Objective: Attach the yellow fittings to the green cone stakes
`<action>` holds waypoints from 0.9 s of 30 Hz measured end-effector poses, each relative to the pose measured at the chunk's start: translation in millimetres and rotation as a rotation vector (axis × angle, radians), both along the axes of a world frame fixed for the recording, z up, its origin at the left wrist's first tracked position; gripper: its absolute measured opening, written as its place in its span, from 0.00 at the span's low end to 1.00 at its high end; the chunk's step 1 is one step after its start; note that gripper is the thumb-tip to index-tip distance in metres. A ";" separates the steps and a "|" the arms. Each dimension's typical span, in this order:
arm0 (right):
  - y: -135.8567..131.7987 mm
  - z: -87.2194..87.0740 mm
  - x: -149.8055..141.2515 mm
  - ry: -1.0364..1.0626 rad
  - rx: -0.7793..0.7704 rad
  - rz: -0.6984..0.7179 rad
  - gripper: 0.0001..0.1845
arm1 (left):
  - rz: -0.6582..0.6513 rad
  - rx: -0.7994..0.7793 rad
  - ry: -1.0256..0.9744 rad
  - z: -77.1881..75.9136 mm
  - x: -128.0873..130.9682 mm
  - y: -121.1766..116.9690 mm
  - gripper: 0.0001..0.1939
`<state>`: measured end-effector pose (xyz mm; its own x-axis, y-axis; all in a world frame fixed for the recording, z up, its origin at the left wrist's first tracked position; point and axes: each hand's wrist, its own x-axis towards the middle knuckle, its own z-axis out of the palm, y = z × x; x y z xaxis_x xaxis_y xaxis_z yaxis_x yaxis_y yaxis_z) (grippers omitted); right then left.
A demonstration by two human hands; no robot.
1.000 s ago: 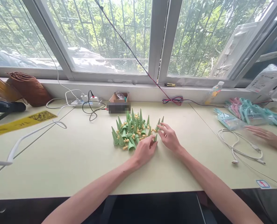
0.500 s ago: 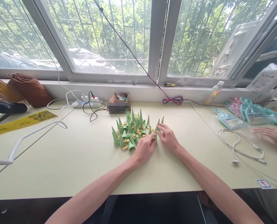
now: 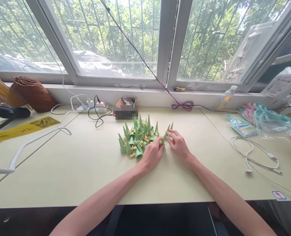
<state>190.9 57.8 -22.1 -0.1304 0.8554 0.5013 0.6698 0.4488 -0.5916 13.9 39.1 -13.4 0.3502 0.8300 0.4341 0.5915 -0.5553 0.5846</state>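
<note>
Green cones (image 3: 137, 134) crowd the frame's centre; my left hand (image 3: 152, 152) meets one cone (image 3: 163, 141) at their right edge; my right hand (image 3: 178, 143) sits beside two more; whether either pinches, I cannot tell. Light, low fingertips suit best; nudges could topple neighbours.

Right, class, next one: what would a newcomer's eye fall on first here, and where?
Probably the cluster of green cones at the middle of the table, with the left hand and right hand at its right side. Bright windows fill the top of the view behind it, and a yellow tag stands out at the far left.
</note>
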 end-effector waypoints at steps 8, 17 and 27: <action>-2.6 3.6 0.4 0.037 0.053 0.011 0.16 | 0.017 -0.027 -0.034 -2.7 -1.1 3.2 0.08; -5.1 8.3 2.2 0.072 0.147 -0.001 0.13 | 0.008 -0.072 -0.046 2.3 -2.5 2.9 0.03; -12.3 17.3 -0.5 0.103 0.131 0.012 0.08 | -0.007 -0.095 -0.013 6.3 -2.4 -0.6 0.04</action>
